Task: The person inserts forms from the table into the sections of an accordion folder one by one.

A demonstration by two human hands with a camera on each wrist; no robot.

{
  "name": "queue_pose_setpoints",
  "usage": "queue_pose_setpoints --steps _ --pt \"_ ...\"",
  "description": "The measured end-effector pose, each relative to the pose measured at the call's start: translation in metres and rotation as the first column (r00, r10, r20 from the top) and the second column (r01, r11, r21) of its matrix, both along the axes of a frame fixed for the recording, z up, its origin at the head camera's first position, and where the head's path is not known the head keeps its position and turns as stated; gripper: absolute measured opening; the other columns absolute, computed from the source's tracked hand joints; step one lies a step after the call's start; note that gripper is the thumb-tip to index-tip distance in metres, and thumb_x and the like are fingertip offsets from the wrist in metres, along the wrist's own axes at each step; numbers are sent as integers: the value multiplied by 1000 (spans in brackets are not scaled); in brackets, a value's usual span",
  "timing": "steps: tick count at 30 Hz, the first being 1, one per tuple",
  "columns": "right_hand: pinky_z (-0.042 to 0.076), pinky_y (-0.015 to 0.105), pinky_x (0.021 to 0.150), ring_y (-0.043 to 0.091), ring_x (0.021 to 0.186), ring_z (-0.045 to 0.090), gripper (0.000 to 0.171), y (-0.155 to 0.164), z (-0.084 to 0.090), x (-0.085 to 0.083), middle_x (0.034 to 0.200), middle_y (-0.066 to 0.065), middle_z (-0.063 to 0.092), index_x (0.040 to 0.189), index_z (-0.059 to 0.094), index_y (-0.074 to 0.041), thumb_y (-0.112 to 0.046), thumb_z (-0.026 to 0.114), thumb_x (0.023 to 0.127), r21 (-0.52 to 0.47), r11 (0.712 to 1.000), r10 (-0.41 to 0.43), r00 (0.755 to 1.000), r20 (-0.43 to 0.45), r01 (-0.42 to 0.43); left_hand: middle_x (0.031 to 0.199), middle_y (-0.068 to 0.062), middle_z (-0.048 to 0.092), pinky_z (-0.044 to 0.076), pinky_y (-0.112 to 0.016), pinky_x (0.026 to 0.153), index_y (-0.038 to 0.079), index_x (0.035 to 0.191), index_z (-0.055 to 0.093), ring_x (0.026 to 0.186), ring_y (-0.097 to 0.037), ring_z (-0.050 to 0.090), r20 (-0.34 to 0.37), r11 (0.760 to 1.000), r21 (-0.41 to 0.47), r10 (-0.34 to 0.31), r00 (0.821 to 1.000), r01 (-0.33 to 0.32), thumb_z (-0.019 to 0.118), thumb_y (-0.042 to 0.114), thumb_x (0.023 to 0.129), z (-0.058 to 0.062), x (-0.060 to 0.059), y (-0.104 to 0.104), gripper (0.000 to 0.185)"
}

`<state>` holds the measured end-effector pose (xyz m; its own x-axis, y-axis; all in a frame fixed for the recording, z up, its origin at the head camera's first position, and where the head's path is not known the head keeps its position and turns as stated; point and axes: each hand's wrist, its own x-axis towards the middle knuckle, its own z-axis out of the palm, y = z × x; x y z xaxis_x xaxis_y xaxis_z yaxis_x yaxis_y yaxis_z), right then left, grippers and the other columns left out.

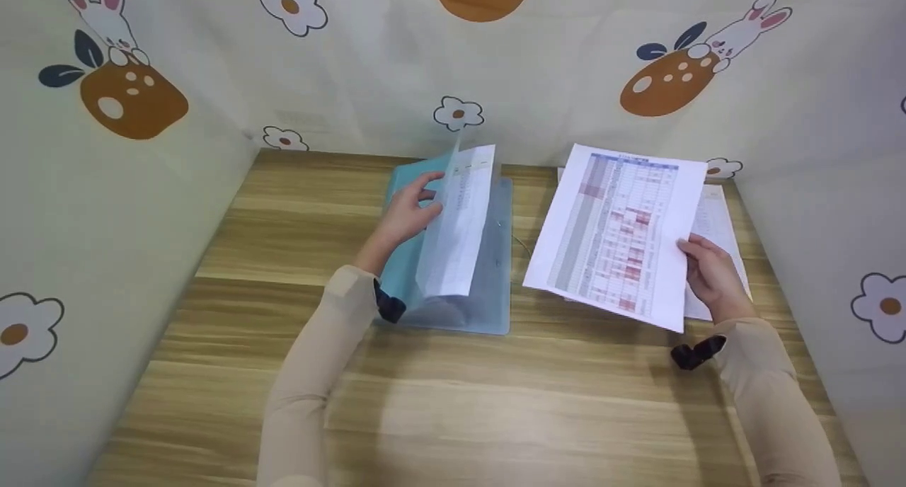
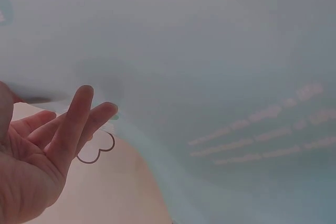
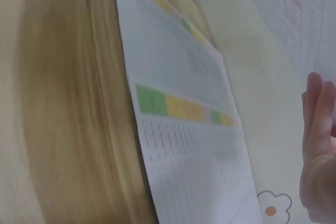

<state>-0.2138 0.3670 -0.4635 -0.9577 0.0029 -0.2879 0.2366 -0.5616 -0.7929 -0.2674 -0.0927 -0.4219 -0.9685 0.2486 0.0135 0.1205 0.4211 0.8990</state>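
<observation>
The left hand props up the clear sleeve of the blue folder lying mid-worktop, its fingers spread and nearly straight against the plastic. The right hand pinches a printed sheet by its right edge, lifted above a stack of papers. Held by one edge, the sheet may sag and buckle against the sleeve mouth. The sleeve, apparently only propped, could flop shut; the wrist view is too blurred to confirm.
</observation>
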Motion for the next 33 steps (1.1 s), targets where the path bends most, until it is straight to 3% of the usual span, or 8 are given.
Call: queue_pose_setpoints --steps 10,18,33 --pt "49 26 64 19 77 62 16 -18 7 -9 84 11 63 91 59 1 4 44 88 -17 1000 13 999 -29 -14 128 -7 43 46 -35 74 18 132 38 110 -19 46 6 1000 4 -1 1000 1 48 11 85 1 2 -1 48" --pt "48 25 66 17 79 61 11 -31 9 -13 85 9 62 92 57 1 5 48 86 0 1000 -22 1000 9 22 123 -9 48 47 -35 67 16 131 40 106 -17 49 -4 1000 0 5 1000 -5 47 9 82 2 1 1 50" --pt "47 24 70 16 81 61 13 -53 5 -15 87 8 62 96 55 -1 3 48 86 10 1000 -1 999 53 0 126 -10 45 47 -37 73 17 132 38 109 -18 47 -4 1000 1 -8 1000 8 48 9 84 1 1 0 50"
